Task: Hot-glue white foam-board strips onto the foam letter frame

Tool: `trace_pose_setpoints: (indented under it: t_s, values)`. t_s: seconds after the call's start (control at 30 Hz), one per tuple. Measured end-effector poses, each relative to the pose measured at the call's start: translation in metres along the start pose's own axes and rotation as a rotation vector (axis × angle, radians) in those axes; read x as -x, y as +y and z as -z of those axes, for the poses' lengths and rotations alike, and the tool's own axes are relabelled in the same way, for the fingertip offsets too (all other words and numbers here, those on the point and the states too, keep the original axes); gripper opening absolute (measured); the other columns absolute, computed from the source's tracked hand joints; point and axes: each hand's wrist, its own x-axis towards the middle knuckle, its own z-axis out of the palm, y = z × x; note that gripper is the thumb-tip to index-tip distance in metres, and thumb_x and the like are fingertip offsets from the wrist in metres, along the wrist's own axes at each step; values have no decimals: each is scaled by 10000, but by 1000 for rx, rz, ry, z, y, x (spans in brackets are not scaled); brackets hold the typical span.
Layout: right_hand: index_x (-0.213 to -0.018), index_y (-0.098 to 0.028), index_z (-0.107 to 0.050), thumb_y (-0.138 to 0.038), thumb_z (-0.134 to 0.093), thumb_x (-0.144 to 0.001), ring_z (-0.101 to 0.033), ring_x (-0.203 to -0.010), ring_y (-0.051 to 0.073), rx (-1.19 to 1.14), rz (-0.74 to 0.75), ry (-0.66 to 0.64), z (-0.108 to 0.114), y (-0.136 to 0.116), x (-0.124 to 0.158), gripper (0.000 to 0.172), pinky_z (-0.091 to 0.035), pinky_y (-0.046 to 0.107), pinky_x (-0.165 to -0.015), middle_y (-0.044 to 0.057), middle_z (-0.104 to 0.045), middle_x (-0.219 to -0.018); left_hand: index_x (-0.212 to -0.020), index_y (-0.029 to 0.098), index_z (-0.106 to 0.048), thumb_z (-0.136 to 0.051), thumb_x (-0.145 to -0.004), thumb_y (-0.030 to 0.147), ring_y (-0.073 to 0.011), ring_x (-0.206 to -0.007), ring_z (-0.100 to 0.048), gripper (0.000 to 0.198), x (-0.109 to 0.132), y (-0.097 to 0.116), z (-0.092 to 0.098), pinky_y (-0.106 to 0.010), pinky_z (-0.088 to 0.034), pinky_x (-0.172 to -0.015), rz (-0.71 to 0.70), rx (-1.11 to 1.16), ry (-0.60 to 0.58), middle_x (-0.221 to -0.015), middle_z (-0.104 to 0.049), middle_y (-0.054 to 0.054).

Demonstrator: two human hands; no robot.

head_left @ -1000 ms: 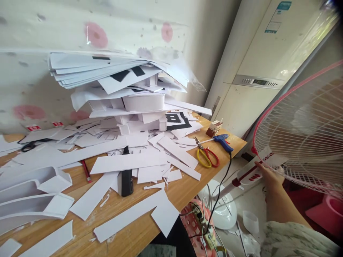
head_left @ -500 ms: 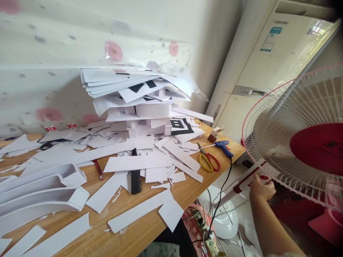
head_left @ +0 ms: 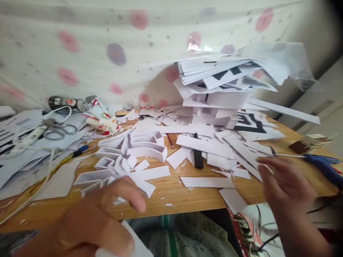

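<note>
At the far left of the bench (head_left: 150,210) lies a white power strip (head_left: 33,137) with its cable, beside metal scissors (head_left: 57,129) with grey handles. Right of these stands a printed paper cup (head_left: 103,125) filled with small articles; a dark can (head_left: 65,103) lies on its side behind.

The left hand (head_left: 91,217) is in the lower left foreground, before the bench edge. Its fingers are half curled, index finger raised well apart from the thumb. It appears to hold a white strip (head_left: 138,242) at the thumb; the contact itself is hidden. The strip is above the person's lap, its long axis running diagonally, one end pointing up and left, away from the person, the other down and right toward the frame edge. It is plain, flat and straight-edged, and partly covered by the thumb.

Mid-bench are white curved-wall forms (head_left: 147,144), a red pencil (head_left: 170,141), a black-handled cutter (head_left: 198,157) and loose white offcuts. A stack of white sheets (head_left: 214,73) rises behind.

At right, the right hand (head_left: 288,185) is blurred, fingers partly bent, near a blue glue gun (head_left: 323,167); whether it grips anything cannot be told.
</note>
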Motion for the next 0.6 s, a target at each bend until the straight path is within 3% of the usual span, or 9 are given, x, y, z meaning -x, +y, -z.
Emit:
trace_pose_setpoints:
  t_s: [0.07,0.17,0.27,0.33,0.43,0.6]
  values:
    - [-996,-245,-641,-226,-626,-871,-639,-799,200,-99,240,-278,-35,-48,-29,127,-509,351,-730,44,-664,-888,-822,401,-753,-673,-844,410,-197,-812,-623,84,-4,5,21,-281,-515,-691,123,-17,260,-862,-656,-12]
    - [-1044,-231,-641,-185,-592,-894,-650,-806,176,-215,393,-664,-84,-104,-54,164,-519,299,-690,53,-690,-940,-792,276,-729,-729,-790,335,-145,-702,-572,60,-11,-6,44,-234,-471,-599,332,-104,439,-789,-610,2]
    - [-1039,-211,-662,-176,-568,-893,-660,-855,195,-247,424,-800,-124,-138,-64,177,-522,325,-741,67,-705,-988,-814,216,-637,-728,-747,328,-114,-595,-533,159,-19,-30,59,-199,-412,-495,547,-40,538,-721,-594,27]
    - [-993,-198,-677,-167,-571,-884,-662,-814,179,-309,340,-734,-147,-152,-65,156,-516,306,-726,49,-711,-923,-818,210,-605,-711,-746,331,-111,-581,-539,176,-25,-47,67,-198,-417,-502,605,-2,455,-692,-589,39]
    - [-968,-183,-682,-187,-598,-874,-661,-775,151,-472,147,-640,-177,-163,-61,127,-520,269,-698,31,-716,-872,-830,194,-643,-637,-795,334,-123,-618,-584,145,-36,-63,75,-217,-450,-568,615,-56,238,-713,-633,21]
    - [-906,-175,-694,-215,-610,-870,-658,-746,145,-526,81,-691,-206,-161,-52,99,-526,261,-667,36,-722,-847,-850,205,-704,-589,-839,315,-119,-636,-601,160,-49,-76,76,-214,-424,-597,598,-209,-93,-701,-682,25]
